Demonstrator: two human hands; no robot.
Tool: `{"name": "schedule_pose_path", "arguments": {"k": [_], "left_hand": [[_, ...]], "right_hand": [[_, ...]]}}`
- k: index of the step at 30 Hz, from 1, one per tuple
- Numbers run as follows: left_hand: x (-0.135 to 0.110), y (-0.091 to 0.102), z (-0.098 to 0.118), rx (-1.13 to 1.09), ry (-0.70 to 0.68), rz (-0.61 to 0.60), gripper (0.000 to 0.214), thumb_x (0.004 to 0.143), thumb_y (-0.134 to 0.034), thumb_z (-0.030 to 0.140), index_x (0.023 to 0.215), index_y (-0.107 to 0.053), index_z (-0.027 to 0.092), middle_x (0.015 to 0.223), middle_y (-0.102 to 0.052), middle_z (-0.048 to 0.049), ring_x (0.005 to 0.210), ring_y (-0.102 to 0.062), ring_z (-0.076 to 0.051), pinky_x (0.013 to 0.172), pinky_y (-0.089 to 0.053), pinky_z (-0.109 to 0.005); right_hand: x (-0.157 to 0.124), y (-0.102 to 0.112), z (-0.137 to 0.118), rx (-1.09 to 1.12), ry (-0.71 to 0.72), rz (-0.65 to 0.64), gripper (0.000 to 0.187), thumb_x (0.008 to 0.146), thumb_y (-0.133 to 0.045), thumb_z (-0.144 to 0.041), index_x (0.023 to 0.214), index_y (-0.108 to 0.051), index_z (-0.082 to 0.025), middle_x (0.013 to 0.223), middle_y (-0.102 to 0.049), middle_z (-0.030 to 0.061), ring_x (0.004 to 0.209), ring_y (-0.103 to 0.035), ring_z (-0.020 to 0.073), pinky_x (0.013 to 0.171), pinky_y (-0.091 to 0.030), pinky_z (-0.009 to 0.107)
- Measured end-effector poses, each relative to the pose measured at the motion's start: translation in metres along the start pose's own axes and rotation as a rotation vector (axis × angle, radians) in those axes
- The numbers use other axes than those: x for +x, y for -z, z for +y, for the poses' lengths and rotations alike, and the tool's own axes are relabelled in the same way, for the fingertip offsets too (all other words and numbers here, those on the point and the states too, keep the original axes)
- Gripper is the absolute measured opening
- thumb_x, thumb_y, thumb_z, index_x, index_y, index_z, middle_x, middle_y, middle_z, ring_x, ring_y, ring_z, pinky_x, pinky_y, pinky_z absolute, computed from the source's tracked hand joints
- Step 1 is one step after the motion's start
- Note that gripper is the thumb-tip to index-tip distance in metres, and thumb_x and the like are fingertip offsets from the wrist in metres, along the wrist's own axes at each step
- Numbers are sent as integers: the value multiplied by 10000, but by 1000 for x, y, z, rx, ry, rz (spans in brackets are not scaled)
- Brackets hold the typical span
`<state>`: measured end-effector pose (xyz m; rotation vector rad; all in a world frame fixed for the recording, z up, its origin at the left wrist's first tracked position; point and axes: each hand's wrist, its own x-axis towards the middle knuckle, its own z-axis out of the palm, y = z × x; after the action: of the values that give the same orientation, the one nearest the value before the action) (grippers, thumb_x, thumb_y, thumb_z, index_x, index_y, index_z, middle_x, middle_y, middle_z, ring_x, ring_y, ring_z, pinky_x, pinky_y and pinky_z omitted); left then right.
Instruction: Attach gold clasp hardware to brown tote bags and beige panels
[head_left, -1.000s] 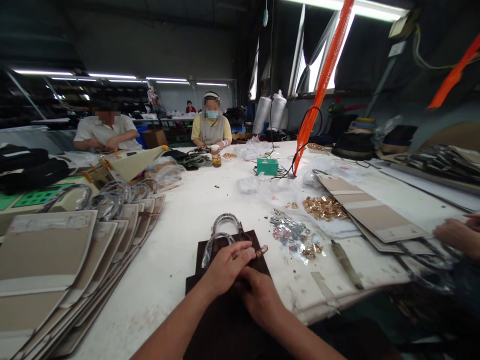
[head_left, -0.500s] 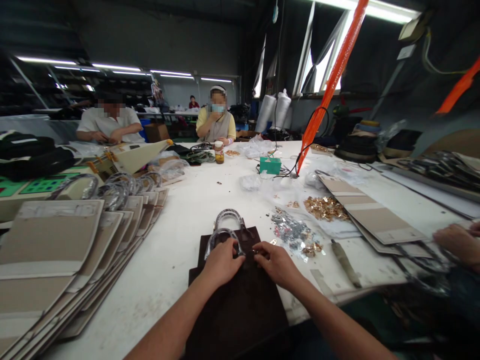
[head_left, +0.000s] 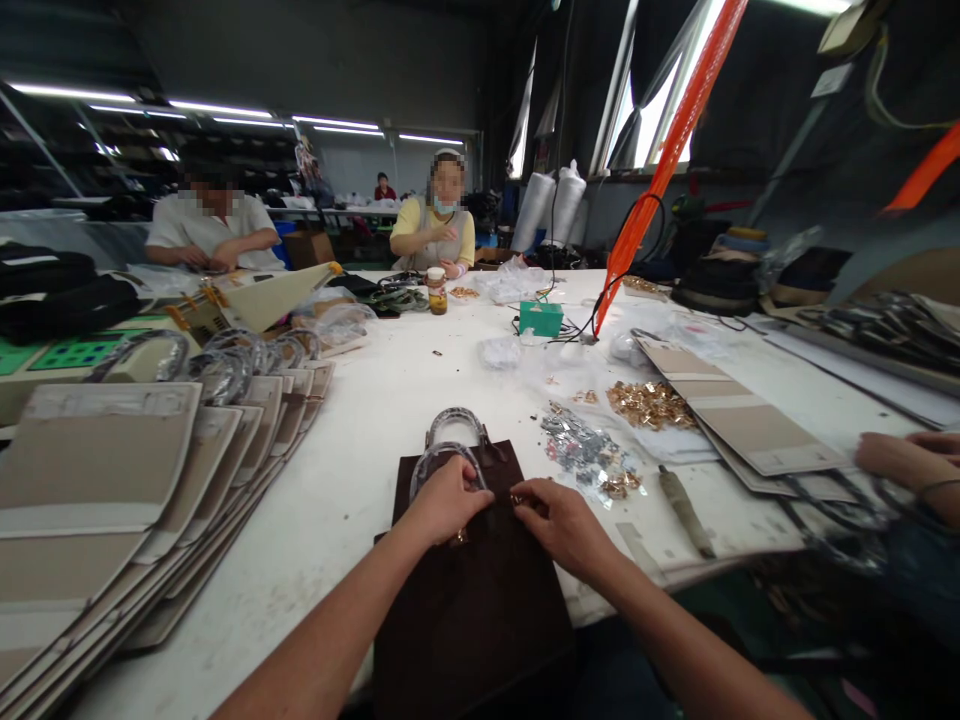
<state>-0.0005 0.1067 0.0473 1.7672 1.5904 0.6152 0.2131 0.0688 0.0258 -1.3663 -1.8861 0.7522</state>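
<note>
A dark brown bag (head_left: pixel 472 610) lies flat on the white table (head_left: pixel 375 440) in front of me, its plastic-wrapped handles (head_left: pixel 454 430) pointing away. My left hand (head_left: pixel 448 498) rests closed on the bag's top edge beside the nearer handle. My right hand (head_left: pixel 559 518) pinches a small gold metal piece (head_left: pixel 517 497) at the same edge. A little gold part (head_left: pixel 459 538) shows just under my left hand.
Beige bags (head_left: pixel 112 480) with wrapped handles are fanned out at left. A pile of gold fittings (head_left: pixel 649 403), foil scraps (head_left: pixel 589 452) and a tool handle (head_left: pixel 684 510) lie at right. Another person's hand (head_left: pixel 900 460) works at far right. Two people sit across the table.
My right hand came out from under my left hand and moved up to the bag's top edge. Both hands now sit side by side there.
</note>
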Motion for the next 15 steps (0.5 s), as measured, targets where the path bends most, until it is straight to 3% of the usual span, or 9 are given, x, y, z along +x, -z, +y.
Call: {"name": "schedule_pose_path", "arguments": {"k": [6,15], "left_hand": [[-6,5,3,-135,36,-63,294,730,-727,434,817,-546,219,692,-585,40,632,-538,-162,595,-371,-291],[-10,4,6,-307,74,-156,350,682,-746,453,813,-525,215,667,-586,42,604,-523,-149,578,-367,-277]], "right_hand": [[-16,8,-4,97,-3,36,259,907,-623,-250,1142,-731,-235,920,-739,21,837,-667,185,801,-508,304],[-30,6,-9,-48,80,54,239,920,-622,-218,1124,-741,-259,1019,-766,28,927,-703,204,839,-516,316]]}}
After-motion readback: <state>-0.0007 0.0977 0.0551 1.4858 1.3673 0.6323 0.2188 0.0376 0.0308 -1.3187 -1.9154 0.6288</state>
